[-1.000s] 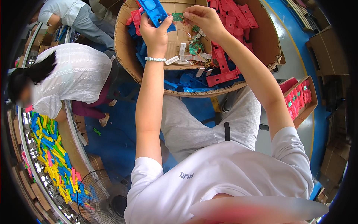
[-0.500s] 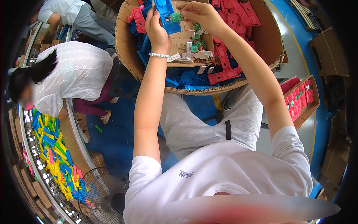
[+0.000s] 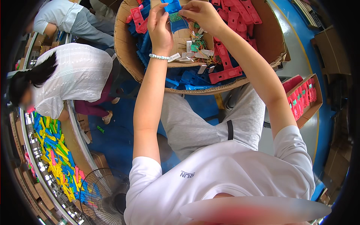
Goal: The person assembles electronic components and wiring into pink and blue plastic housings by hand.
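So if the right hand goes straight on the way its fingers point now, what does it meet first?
Most likely the small green board at its fingertips, then the blue part in the left hand; depth is unclear.

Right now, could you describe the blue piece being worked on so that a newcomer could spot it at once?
Find the big cardboard box of red and blue plastic shells. Above it, the left hand and right hand hold one blue shell. Unlike the loose ones, it is lifted, with a small green circuit board on it.

Right hand [image 3: 202, 14] now presses green board [image 3: 175, 17] onto blue shell [image 3: 173, 8].
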Tool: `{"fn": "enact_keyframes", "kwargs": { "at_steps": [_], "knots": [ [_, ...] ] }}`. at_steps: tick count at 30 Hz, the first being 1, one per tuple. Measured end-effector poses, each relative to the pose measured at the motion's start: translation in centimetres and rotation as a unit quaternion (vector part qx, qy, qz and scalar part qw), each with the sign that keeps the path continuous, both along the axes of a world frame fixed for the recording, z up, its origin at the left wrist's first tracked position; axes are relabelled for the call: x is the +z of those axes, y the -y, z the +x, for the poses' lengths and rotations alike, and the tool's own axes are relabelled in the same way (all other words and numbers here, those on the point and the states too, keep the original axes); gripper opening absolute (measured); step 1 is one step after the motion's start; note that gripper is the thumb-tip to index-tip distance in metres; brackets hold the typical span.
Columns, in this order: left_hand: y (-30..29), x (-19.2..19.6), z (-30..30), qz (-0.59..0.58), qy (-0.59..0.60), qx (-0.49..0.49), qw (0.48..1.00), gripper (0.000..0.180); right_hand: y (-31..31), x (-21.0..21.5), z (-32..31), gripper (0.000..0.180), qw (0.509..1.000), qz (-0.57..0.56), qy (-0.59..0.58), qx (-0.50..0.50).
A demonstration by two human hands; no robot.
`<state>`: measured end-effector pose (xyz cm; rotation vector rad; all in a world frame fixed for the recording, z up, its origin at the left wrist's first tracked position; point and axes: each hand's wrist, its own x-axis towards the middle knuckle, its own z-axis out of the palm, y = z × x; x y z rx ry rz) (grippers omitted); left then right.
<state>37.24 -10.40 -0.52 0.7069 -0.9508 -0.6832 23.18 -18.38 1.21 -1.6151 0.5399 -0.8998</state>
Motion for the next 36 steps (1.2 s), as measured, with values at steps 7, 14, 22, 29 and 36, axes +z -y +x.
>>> {"fn": "enact_keyframes", "kwargs": {
  "at_steps": [7,14,22,29,36],
  "knots": [
    [-0.4,0.5,-0.8,0.008,0.031,-0.012,0.999,0.038,-0.2,0.8,-0.8,0.019,1.0,0.021,0.019,-0.004],
    [-0.3,0.3,-0.6,0.005,0.073,0.009,0.997,0.036,-0.2,1.2,-1.1,0.018,0.999,0.049,0.004,0.009],
    [-0.7,0.4,-0.3,0.009,0.028,-0.005,1.0,0.035,-0.2,0.3,-0.2,0.018,0.988,0.109,0.098,0.056],
    [0.2,0.8,-0.2,0.012,-0.058,-0.022,0.998,0.035,1.3,-1.6,0.5,0.022,0.977,0.127,0.161,0.051],
    [-1.4,2.0,0.6,0.004,-0.099,-0.025,0.995,0.041,3.7,-2.2,-1.4,0.037,0.966,-0.105,-0.128,0.198]
  ]
}}
